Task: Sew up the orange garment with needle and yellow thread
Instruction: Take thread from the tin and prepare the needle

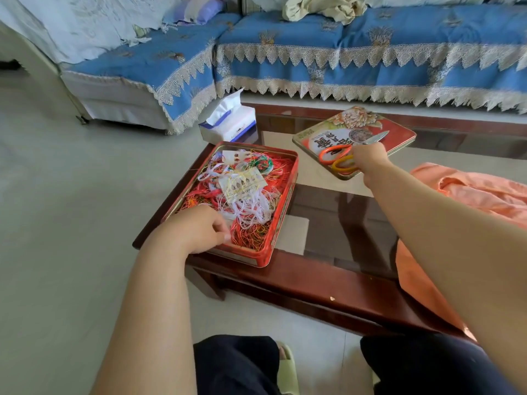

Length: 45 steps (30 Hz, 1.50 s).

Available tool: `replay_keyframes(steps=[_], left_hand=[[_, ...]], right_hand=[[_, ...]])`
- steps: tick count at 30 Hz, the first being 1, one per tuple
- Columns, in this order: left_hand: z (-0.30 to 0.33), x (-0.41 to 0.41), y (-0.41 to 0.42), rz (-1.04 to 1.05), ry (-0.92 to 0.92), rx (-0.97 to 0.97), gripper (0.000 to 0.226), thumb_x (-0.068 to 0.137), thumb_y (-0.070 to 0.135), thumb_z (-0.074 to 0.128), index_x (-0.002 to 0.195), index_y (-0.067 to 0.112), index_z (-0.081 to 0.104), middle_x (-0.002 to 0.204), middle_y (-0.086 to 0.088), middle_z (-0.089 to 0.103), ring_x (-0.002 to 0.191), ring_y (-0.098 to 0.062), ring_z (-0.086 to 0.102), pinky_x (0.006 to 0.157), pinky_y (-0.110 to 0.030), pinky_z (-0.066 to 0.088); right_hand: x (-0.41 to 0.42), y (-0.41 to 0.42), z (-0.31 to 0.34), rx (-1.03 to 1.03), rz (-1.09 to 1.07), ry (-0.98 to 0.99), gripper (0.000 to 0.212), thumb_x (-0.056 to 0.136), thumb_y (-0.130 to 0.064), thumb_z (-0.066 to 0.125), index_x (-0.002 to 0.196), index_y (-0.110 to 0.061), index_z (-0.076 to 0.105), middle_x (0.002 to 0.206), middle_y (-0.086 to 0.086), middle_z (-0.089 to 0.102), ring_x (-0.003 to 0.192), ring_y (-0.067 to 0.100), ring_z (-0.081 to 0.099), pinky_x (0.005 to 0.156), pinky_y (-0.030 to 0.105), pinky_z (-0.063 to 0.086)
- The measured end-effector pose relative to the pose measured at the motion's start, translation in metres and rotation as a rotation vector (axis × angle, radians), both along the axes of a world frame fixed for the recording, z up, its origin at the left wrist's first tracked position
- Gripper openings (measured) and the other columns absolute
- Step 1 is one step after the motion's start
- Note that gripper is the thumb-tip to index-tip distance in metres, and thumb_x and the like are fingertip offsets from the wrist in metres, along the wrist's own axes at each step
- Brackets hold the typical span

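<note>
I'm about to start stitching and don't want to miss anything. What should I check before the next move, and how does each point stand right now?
1. Thread tin open and reachable: ok, lid lies apart on the table.
2. Yellow thread picked out: cannot tell; left hand rests at the tin's near edge by the tangled threads.
3. Needle in hand: cannot tell, none visible.
4. Scissors ready: ok, right hand grips them over the lid.
5. Orange garment within reach: ok, it lies on the table's right side.
6. Hands free for threading: not ok, right hand is occupied.
</note>
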State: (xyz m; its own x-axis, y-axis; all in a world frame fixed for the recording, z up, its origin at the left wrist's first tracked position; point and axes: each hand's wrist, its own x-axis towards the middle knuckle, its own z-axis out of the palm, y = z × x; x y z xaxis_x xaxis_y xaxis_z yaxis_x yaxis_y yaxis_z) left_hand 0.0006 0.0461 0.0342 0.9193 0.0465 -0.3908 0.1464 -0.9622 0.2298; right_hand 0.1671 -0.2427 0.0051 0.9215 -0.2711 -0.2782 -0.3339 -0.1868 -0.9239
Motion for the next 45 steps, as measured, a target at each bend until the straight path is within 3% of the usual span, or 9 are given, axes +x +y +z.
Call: replay_keyframes(steps=[4, 8, 12, 15, 19, 26, 33, 39, 45], left_hand=[[-0.001, 0.001, -0.005, -0.039, 0.151, 0.064, 0.028, 0.1, 0.042, 0.044, 0.103, 0.025, 0.066, 0.136, 0.006, 0.055, 0.119, -0.02, 0.053, 0.1, -0.036, 0.042], [0.002, 0.007, -0.018, -0.103, 0.249, 0.092, 0.046, 0.106, 0.039, 0.028, 0.146, 0.021, 0.042, 0.159, 0.005, 0.026, 0.146, -0.02, 0.025, 0.118, -0.036, 0.02], [-0.007, 0.011, -0.015, -0.104, 0.316, 0.125, 0.058, 0.102, 0.048, 0.03, 0.151, 0.017, 0.032, 0.162, 0.002, 0.019, 0.148, -0.019, 0.019, 0.12, -0.041, 0.017], [-0.007, 0.01, -0.01, -0.14, 0.286, 0.063, 0.055, 0.1, 0.053, 0.03, 0.123, 0.013, 0.06, 0.158, 0.008, 0.024, 0.145, -0.017, 0.026, 0.118, -0.041, 0.021], [0.003, -0.005, 0.0, -0.05, 0.123, -0.154, 0.04, 0.096, 0.06, 0.039, 0.077, 0.045, 0.072, 0.12, 0.02, 0.065, 0.113, -0.01, 0.057, 0.104, -0.036, 0.039], [0.03, -0.024, -0.048, 0.163, -0.52, -0.067, 0.042, 0.095, 0.057, 0.035, 0.085, 0.02, 0.05, 0.091, 0.001, 0.057, 0.089, -0.027, 0.054, 0.075, -0.041, 0.044], [0.016, -0.023, -0.118, 0.036, -0.604, -0.256, 0.032, 0.105, 0.038, 0.022, 0.097, 0.016, 0.044, 0.077, 0.003, 0.049, 0.078, -0.026, 0.049, 0.066, -0.036, 0.034], [0.01, -0.006, -0.134, 0.185, -0.389, -0.784, 0.058, 0.104, 0.029, 0.03, 0.052, 0.023, 0.055, 0.053, 0.001, 0.051, 0.052, -0.016, 0.045, 0.06, -0.03, 0.03], [0.004, -0.002, -0.143, 0.105, -0.418, -0.557, 0.051, 0.105, 0.03, 0.026, 0.065, 0.016, 0.054, 0.065, -0.006, 0.057, 0.063, -0.022, 0.051, 0.063, -0.032, 0.035]], right_hand=[[-0.026, 0.018, 0.013, -0.276, -0.185, -0.202, 0.045, 0.092, -0.007, 0.044, 0.136, -0.016, 0.044, 0.141, 0.007, 0.039, 0.13, 0.025, 0.036, 0.107, 0.034, 0.033], [-0.099, 0.071, 0.027, -0.108, 0.132, -0.581, 0.029, 0.091, -0.004, 0.05, 0.117, -0.015, 0.053, 0.114, -0.002, 0.054, 0.109, 0.011, 0.051, 0.098, 0.028, 0.043], [-0.153, 0.1, 0.037, -0.014, 0.387, -0.625, 0.024, 0.091, -0.004, 0.054, 0.108, -0.021, 0.051, 0.101, -0.007, 0.057, 0.093, 0.005, 0.053, 0.082, 0.021, 0.046], [-0.163, 0.098, 0.037, 0.189, 0.316, -0.463, 0.021, 0.092, -0.004, 0.051, 0.107, -0.019, 0.054, 0.098, -0.004, 0.06, 0.087, 0.006, 0.057, 0.077, 0.021, 0.05], [-0.159, 0.088, 0.026, 0.102, 0.294, -0.222, 0.014, 0.095, -0.014, 0.053, 0.108, -0.016, 0.054, 0.088, -0.004, 0.059, 0.077, 0.011, 0.057, 0.071, 0.028, 0.05], [-0.163, 0.081, 0.028, -0.222, 0.503, -0.206, 0.051, 0.1, -0.048, 0.035, 0.094, -0.009, 0.068, 0.068, -0.003, 0.064, 0.058, 0.013, 0.055, 0.06, 0.028, 0.042], [-0.162, 0.058, 0.043, -0.319, 0.346, -0.358, 0.046, 0.101, -0.036, 0.041, 0.068, -0.012, 0.06, 0.062, 0.005, 0.057, 0.056, 0.014, 0.047, 0.054, 0.03, 0.034], [-0.164, 0.026, 0.046, -0.305, 0.53, -0.484, 0.02, 0.102, -0.024, 0.041, 0.1, -0.008, 0.054, 0.083, 0.005, 0.065, 0.071, 0.011, 0.059, 0.067, 0.025, 0.049], [-0.165, 0.003, 0.043, -0.318, 0.513, -0.248, 0.047, 0.1, -0.049, 0.03, 0.11, -0.011, 0.056, 0.071, 0.002, 0.062, 0.059, 0.014, 0.055, 0.059, 0.03, 0.044]])
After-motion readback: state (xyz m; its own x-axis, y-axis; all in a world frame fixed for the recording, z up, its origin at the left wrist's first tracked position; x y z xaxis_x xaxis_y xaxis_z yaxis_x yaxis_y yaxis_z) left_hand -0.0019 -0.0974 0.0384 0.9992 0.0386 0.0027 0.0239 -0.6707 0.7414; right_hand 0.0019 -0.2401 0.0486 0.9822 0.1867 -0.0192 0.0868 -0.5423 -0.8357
